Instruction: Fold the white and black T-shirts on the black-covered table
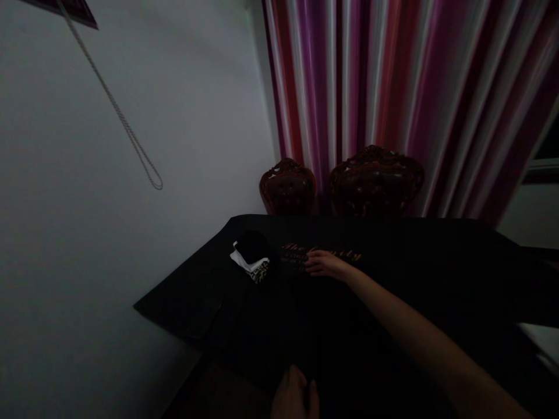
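Darkness hides much, yet we see our right hand [324,265] lying flat, fingers released, on black cloth [393,279] beside its gold lettering [321,254]. Our left hand [293,397] pinches the cloth's near edge; 2 chairs [375,180] stand behind.

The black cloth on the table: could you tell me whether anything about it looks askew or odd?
Nothing looks damaged or spilled. The black cloth lies spread over the table; the right hand rests by its printed lettering, the left hand at its near edge. A small folded pile sits tidily nearby.
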`<action>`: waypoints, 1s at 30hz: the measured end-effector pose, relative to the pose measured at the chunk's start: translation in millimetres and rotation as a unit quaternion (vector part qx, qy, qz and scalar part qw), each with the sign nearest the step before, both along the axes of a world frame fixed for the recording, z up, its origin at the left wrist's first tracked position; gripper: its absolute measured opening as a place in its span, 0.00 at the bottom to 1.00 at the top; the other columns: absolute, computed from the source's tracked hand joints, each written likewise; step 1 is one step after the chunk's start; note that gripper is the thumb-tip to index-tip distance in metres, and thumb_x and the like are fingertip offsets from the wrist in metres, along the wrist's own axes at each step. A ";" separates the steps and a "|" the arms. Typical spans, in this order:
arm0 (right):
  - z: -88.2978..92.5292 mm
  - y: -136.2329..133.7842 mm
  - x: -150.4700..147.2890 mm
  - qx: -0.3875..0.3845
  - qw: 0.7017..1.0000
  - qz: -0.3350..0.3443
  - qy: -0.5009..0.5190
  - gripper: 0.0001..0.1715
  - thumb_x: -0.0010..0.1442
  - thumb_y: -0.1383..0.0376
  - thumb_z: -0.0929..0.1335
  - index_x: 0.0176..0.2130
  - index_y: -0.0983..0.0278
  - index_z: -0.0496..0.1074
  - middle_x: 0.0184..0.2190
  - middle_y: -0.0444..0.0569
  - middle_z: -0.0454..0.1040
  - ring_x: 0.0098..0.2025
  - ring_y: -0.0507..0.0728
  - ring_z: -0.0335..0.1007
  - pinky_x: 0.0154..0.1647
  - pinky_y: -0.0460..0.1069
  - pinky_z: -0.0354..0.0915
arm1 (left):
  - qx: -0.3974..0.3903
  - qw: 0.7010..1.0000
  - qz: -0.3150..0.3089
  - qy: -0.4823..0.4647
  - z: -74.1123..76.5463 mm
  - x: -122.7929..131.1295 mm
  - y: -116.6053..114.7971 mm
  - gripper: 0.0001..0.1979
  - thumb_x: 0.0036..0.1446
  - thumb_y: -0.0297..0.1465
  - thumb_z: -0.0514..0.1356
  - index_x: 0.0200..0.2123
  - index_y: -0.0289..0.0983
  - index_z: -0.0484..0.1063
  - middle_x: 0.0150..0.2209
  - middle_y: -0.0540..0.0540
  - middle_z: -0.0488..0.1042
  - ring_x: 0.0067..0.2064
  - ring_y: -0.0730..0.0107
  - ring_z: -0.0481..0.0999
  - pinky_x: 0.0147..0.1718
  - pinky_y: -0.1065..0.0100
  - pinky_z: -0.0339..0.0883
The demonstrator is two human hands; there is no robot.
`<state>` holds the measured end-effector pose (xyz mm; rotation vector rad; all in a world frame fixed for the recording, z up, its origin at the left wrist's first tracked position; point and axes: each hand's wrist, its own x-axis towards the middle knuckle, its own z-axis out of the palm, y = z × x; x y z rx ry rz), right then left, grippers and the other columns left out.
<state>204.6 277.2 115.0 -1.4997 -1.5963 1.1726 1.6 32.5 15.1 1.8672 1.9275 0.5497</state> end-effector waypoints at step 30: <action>-65.4 -143.0 -39.2 0.149 0.940 0.002 -0.308 0.63 0.57 0.37 0.64 0.68 0.79 0.41 0.67 0.65 0.27 0.68 0.69 0.16 0.68 0.68 0.31 | -0.014 0.975 -0.148 0.165 102.2 75.3 280.6 0.15 0.61 0.34 0.55 0.48 0.32 0.65 0.48 0.36 0.75 0.50 0.55 0.76 0.44 0.65 0.65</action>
